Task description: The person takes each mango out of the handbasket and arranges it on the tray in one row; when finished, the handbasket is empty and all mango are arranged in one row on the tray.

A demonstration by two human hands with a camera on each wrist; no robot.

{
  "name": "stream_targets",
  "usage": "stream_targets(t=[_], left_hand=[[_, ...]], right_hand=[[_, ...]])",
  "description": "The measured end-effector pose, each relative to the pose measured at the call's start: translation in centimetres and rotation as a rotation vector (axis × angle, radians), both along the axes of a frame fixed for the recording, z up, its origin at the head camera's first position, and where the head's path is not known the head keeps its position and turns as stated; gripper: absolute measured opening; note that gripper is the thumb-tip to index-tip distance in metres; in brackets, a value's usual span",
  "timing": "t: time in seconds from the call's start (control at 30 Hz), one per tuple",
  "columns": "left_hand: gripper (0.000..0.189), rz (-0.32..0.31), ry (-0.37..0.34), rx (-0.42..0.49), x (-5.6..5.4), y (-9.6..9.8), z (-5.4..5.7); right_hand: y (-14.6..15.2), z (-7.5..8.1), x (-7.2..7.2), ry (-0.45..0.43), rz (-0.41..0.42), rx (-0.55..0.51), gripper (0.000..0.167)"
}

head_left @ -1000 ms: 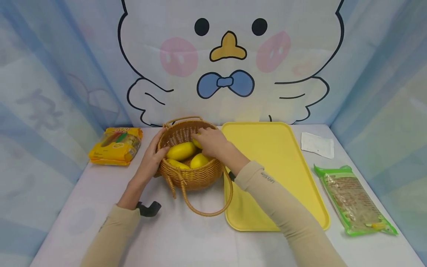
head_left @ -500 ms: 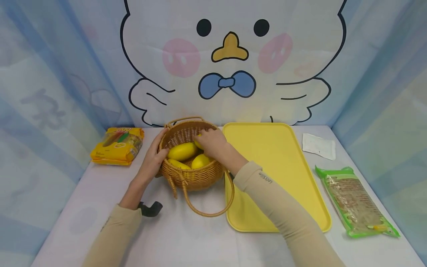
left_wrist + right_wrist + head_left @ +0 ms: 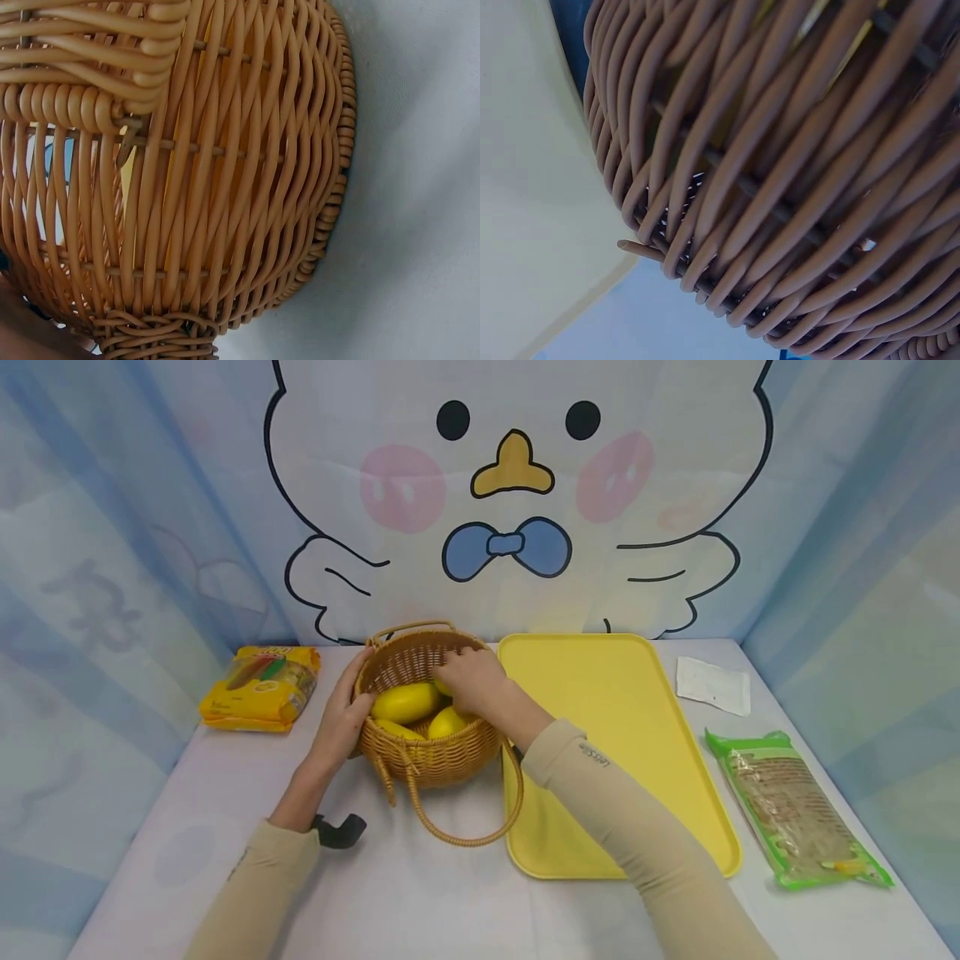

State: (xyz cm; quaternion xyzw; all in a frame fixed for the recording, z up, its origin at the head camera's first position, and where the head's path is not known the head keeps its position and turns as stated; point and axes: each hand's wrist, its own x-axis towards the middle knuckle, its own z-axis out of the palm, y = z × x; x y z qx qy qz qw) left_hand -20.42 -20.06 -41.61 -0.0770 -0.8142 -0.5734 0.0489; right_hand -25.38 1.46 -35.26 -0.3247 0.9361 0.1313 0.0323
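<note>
A round wicker basket [image 3: 427, 762] stands tilted toward me, with several smooth yellow fruits inside. My left hand [image 3: 341, 714] grips its left side, thumb at the rim. My right hand [image 3: 474, 681] reaches in over the right rim, its fingers curled down on a yellow fruit that is mostly hidden beneath them. Beside that hand lie a long yellow fruit [image 3: 407, 702] and a rounder yellow fruit [image 3: 447, 722]. Woven wicker of the basket [image 3: 240, 165] fills most of the left wrist view. The right wrist view shows the basket's outer side [image 3: 780, 195], with that hand out of sight.
Right of the basket lies a yellow tray [image 3: 600, 710], partly under my right forearm. A yellow food packet [image 3: 262, 689] sits at the back left. At the right are a small white packet [image 3: 712, 685] and a green-edged bag [image 3: 798, 810]. The basket's looped handle [image 3: 468, 842] hangs toward me.
My right hand's fingers have curled down further over the yellow fruit inside the basket. The left hand and the basket stay in place.
</note>
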Motion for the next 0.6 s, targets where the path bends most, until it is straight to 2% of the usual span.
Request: stream_targets(t=[0.17, 0.6], left_hand=[[0.068, 0.005, 0.000, 0.026, 0.07, 0.18, 0.02], [0.068, 0.017, -0.011, 0.007, 0.53, 0.41, 0.41]], right_hand=[[-0.04, 0.05, 0.07, 0.001, 0.001, 0.008, 0.036], [0.13, 0.90, 0.60, 0.057, 0.054, -0.018, 0.040]])
